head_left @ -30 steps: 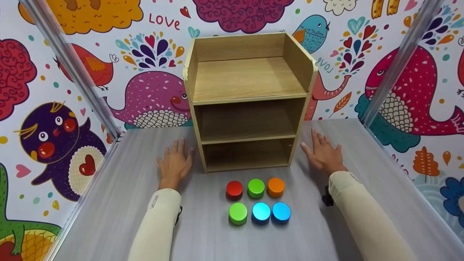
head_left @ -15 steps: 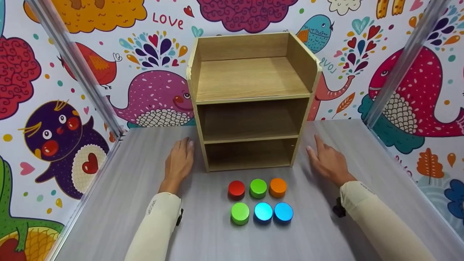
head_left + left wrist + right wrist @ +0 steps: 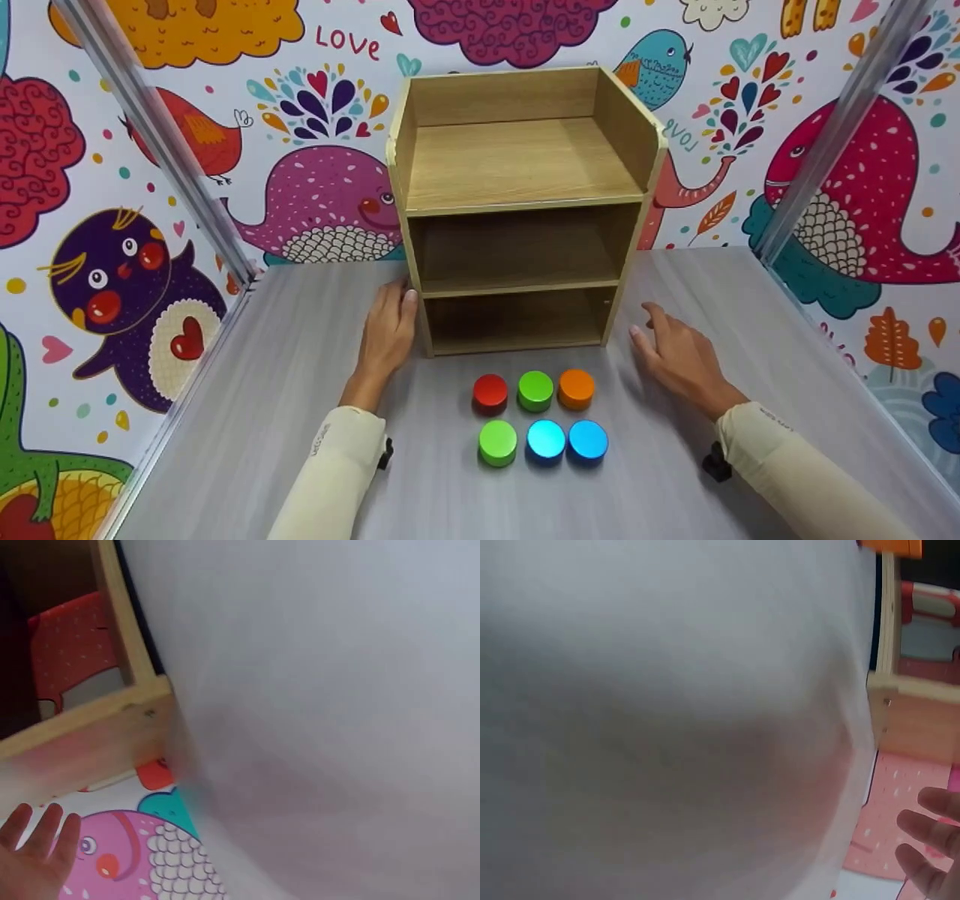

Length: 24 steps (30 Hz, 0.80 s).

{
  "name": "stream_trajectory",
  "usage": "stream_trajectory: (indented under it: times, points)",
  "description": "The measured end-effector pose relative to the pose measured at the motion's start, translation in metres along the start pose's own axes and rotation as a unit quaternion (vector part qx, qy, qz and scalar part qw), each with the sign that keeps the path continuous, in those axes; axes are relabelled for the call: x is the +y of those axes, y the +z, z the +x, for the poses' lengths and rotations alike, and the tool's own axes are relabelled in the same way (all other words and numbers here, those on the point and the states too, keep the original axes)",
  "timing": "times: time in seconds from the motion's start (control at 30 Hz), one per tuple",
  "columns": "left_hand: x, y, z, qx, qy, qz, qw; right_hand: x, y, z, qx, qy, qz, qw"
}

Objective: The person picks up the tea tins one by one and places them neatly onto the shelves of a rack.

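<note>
A wooden shelf unit (image 3: 517,165) with an open top and two lower compartments stands at the back of the table. Beside its left side is my left hand (image 3: 388,326), fingers extended; whether they touch the wood I cannot tell. My right hand (image 3: 679,356) hovers or rests right of the unit, apart from it, with loosely bent fingers and nothing held. In front of the unit lie two rows of round blocks: a red block (image 3: 490,392), a green block (image 3: 535,388) and an orange block (image 3: 576,388) behind, a green block (image 3: 497,441) and two blue blocks (image 3: 545,439) nearer.
The grey table (image 3: 262,420) runs up to walls printed with cartoon animals. Metal posts (image 3: 157,142) stand at the back corners. In the right wrist view, the unit's side panel (image 3: 919,727) is close to the fingertips.
My left hand has moved right, up against or near the unit's left side. The right hand has drawn back a little toward me, its spread fingers now more bent. The blocks stay in place.
</note>
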<state>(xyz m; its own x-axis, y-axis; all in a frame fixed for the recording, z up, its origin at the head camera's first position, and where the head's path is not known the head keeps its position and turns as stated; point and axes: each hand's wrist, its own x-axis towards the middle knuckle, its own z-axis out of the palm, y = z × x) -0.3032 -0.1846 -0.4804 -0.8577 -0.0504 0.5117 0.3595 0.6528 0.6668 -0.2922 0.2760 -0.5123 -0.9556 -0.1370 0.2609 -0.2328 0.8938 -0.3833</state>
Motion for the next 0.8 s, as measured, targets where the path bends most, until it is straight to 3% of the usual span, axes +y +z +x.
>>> stream_trajectory:
  times: [0.23,0.53,0.8]
  points:
    - [0.015,0.007,0.004,0.038,0.005,-0.026,0.9989,-0.02,0.001,-0.02,0.016,-0.019,0.009,1.0]
    - [0.024,0.016,0.006,0.04,-0.041,-0.055,0.9968,-0.04,0.008,-0.046,0.022,-0.053,0.017,0.998]
    - [0.025,0.022,0.01,0.048,-0.055,-0.074,0.9945,-0.051,0.017,-0.066,0.021,-0.099,0.001,0.995]
